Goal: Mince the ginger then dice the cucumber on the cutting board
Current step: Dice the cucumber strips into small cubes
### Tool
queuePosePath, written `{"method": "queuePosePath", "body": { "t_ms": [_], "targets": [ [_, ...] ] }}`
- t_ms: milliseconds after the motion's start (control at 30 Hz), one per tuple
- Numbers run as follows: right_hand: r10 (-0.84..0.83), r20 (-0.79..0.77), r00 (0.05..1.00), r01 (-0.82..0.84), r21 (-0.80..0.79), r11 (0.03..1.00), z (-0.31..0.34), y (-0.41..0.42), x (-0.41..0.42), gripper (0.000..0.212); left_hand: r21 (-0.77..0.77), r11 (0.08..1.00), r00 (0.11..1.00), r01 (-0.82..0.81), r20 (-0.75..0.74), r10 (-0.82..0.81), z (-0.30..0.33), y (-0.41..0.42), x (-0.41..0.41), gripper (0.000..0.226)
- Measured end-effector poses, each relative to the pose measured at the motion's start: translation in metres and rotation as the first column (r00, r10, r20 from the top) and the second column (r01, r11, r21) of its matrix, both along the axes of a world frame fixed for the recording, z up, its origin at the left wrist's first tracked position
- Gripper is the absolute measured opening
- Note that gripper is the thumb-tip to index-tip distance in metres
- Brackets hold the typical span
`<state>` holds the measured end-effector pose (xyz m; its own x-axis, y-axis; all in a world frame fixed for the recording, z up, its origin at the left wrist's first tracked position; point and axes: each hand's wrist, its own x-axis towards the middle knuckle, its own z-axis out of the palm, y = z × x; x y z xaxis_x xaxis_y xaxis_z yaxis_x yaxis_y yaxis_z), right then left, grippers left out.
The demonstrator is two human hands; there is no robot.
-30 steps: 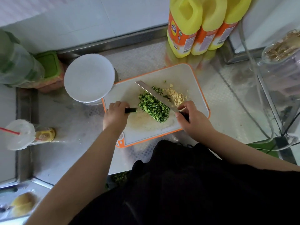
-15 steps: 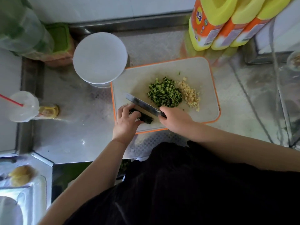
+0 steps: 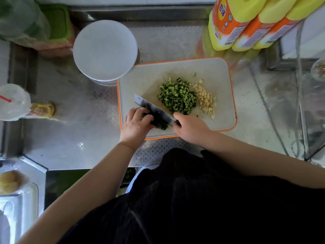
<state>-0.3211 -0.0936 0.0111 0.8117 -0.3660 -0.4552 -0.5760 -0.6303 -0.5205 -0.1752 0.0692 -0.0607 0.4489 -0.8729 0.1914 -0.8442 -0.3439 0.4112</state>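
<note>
A white cutting board with an orange rim (image 3: 211, 71) lies on the steel counter. A heap of diced cucumber (image 3: 177, 97) sits at its middle, with a smaller pile of minced ginger (image 3: 205, 101) just to its right. At the board's near left corner my left hand (image 3: 136, 125) curls its fingers over a dark cucumber piece (image 3: 161, 125). My right hand (image 3: 190, 126) grips the handle of a knife (image 3: 151, 107), whose blade lies across that piece, right beside my left fingers.
A round white lid on a container (image 3: 105, 50) touches the board's far left corner. Three yellow bottles (image 3: 246, 23) stand behind the board. A plastic cup with a red straw (image 3: 12, 103) is at the left, a green-lidded box (image 3: 54, 25) far left. Cables (image 3: 274, 120) run at right.
The knife left the diced heap and came down to the board's near left, onto the cucumber piece my left hand holds. My view shifted, so the board sits further right.
</note>
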Motion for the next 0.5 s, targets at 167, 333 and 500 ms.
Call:
{"method": "queuePosePath", "body": {
  "t_ms": [167,333,500],
  "targets": [
    [-0.011,0.013,1.0,0.011,-0.001,1.0,-0.003,0.001,0.001,0.023,0.001,0.999,0.999,-0.033,-0.038,0.033,0.0,0.0,0.003,0.026],
    [-0.067,-0.012,0.998,0.068,0.038,0.997,-0.006,0.001,0.002,0.027,0.215,0.976,0.997,-0.037,-0.064,0.052,0.006,-0.004,-0.019,0.072],
    [-0.082,-0.043,0.996,0.083,0.034,0.996,-0.006,0.0,0.004,0.029,0.217,0.962,0.985,-0.164,-0.024,0.173,0.007,-0.02,-0.03,0.052]
  ]
}}
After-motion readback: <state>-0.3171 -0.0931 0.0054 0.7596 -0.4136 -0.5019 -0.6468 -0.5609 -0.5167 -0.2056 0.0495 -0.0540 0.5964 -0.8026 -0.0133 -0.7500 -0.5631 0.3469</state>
